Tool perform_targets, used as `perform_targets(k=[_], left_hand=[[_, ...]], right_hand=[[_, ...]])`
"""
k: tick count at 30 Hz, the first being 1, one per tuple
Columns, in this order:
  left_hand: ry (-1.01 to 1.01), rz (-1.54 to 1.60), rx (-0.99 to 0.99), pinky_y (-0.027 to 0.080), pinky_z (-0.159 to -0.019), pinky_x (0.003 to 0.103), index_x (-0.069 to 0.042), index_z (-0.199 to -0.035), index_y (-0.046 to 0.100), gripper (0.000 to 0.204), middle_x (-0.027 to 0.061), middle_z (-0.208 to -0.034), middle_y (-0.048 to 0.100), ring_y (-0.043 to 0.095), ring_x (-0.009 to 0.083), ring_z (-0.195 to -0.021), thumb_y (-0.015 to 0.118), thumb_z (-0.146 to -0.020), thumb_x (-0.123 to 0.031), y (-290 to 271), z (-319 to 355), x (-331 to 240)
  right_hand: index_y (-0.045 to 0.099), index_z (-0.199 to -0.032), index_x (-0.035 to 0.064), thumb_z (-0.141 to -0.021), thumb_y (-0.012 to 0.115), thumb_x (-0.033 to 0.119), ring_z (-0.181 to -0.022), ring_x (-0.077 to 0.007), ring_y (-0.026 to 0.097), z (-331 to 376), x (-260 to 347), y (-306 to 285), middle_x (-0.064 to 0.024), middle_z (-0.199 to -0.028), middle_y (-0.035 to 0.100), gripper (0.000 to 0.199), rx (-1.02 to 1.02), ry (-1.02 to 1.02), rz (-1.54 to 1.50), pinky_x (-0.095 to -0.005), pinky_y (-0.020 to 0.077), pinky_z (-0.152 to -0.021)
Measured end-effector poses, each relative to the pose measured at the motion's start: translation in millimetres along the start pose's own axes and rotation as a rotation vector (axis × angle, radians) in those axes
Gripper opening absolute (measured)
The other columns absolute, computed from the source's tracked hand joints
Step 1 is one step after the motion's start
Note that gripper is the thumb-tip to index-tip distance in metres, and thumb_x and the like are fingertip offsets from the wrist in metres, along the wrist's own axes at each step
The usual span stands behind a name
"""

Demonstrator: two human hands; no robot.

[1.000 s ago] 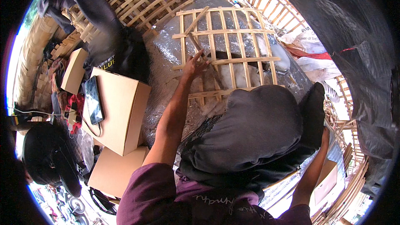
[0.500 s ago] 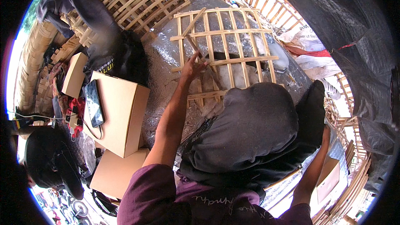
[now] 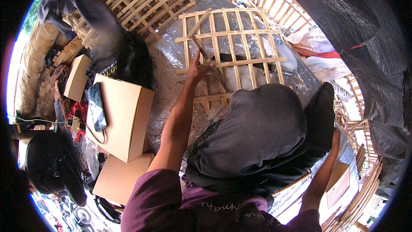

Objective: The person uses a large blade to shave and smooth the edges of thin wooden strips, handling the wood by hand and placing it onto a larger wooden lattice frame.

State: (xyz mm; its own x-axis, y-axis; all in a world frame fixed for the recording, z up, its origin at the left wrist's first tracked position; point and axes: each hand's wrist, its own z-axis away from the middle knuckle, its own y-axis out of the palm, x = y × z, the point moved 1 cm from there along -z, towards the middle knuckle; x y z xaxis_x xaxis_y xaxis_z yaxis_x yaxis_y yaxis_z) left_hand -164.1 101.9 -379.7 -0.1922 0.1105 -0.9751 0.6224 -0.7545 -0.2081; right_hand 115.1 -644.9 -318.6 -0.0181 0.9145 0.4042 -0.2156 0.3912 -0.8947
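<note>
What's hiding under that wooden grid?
Through gaps in the wooden grid, you can see a shiny grey sheet and something whitish, too unclear to name. Whatever lies behind the left hand and the dark clothing is covered.

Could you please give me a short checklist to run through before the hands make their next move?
1. Left hand at the lattice: ok, at its left side.
2. Left hand's grip on the dark strip: cannot tell; they meet, but any grasp is unclear.
3. Right hand in full view: not ok, partly hidden beside the black cloth.
4. Lattice's near edge in view: not ok, the black cloth hides part.
5. Phone apart from the lattice: ok, on the box.
</note>
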Motion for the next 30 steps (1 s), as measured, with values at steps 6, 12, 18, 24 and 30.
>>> perform_targets(k=[6, 12, 18, 24, 30], left_hand=[[0.005, -0.084, 0.005, 0.051, -0.072, 0.031, -0.002, -0.148, 0.015, 0.1, 0.0232, -0.113, 0.061, 0.065, 0.0201, -0.087, 0.079, -0.075, -0.026, 15, 0, -11], [-0.03, 0.073, -0.034, 0.052, -0.073, 0.031, 0.007, -0.143, 0.019, 0.099, 0.0246, -0.119, 0.055, 0.064, 0.0211, -0.09, 0.08, -0.074, -0.029, 8, 4, -1], [-0.076, 0.077, 0.003, 0.053, -0.075, 0.032, 0.01, -0.139, 0.025, 0.097, 0.0249, -0.119, 0.055, 0.062, 0.0243, -0.097, 0.081, -0.073, -0.033, 5, -6, 20], [-0.088, 0.125, -0.01, 0.053, -0.073, 0.032, 0.009, -0.139, 0.026, 0.096, 0.0247, -0.114, 0.057, 0.062, 0.0243, -0.094, 0.081, -0.073, -0.033, 8, -8, 20], [-0.111, -0.015, -0.049, 0.053, -0.07, 0.032, 0.009, -0.139, 0.026, 0.096, 0.0238, -0.111, 0.059, 0.063, 0.0234, -0.089, 0.082, -0.072, -0.03, -1, 0, 6]], right_hand=[[0.063, -0.103, -0.0037, -0.09, 0.045, 0.027, -0.092, -0.0269, 0.062, -11, -46, -9, -0.0207, -0.096, 0.065, 0.038, -0.083, -0.025, -0.006, -0.0383, 0.0453, -0.083], [0.06, -0.111, -0.0034, -0.09, 0.046, 0.015, -0.101, -0.0346, 0.06, 0, -12, -3, -0.0215, -0.106, 0.064, 0.032, 0.016, 0.029, -0.021, -0.0385, 0.0443, -0.087], [0.061, -0.111, -0.0031, -0.091, 0.046, 0.017, -0.097, -0.0327, 0.061, 3, -2, -4, -0.0206, -0.105, 0.065, 0.032, 0.028, 0.062, -0.012, -0.0379, 0.0444, -0.086], [0.063, -0.103, 0.0001, -0.088, 0.046, 0.037, -0.093, -0.0292, 0.062, 4, -5, -7, -0.02, -0.096, 0.065, 0.043, -0.015, 0.092, -0.056, -0.0402, 0.0441, -0.083], [0.062, -0.11, -0.0016, -0.088, 0.048, 0.022, -0.098, -0.033, 0.062, 6, 8, 8, -0.021, -0.106, 0.065, 0.035, 0.039, 0.099, -0.047, -0.0389, 0.0449, -0.085]])
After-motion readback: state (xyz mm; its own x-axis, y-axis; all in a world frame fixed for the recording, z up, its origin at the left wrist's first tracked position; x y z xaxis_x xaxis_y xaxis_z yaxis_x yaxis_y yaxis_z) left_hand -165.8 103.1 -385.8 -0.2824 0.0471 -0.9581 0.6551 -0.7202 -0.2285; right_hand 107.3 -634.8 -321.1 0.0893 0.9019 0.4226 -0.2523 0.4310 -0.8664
